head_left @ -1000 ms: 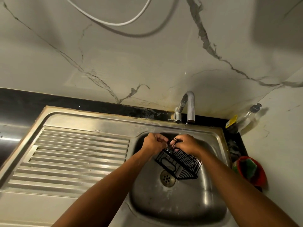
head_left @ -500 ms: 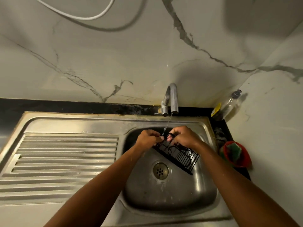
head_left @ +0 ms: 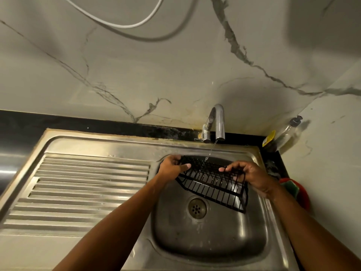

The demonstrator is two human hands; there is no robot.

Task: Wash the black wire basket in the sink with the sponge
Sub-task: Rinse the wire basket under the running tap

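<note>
over the bowl of the steel sink point(head_left: 261, 222), the black wire basket point(head_left: 213, 182) is held lengthwise between both hands, tilted so its far long side sits higher than the near one; whether its low edge touches the bowl cannot be told. the left hand point(head_left: 171, 167) grasps the basket's left end, fingers curled over the top wire and the thumb laid along the near side. the right hand point(head_left: 252, 176) grips the right end, fingers hooked round the wires. a thin stream of water point(head_left: 210, 151) falls from the tap point(head_left: 219, 122) onto the basket's far edge near its middle. the drain point(head_left: 197, 207) lies just in front of the basket's near edge. the sponge point(head_left: 290, 186), green, sits in a red holder point(head_left: 303, 198) on the counter right of the sink, partly hidden by the right wrist and apart from both hands. a clear bottle point(head_left: 285, 133) with a yellow label leans in the corner behind it. the ribbed draining board point(head_left: 88, 182) spreads to the left, and a white cable point(head_left: 125, 26) loops across the marbled wall
</note>
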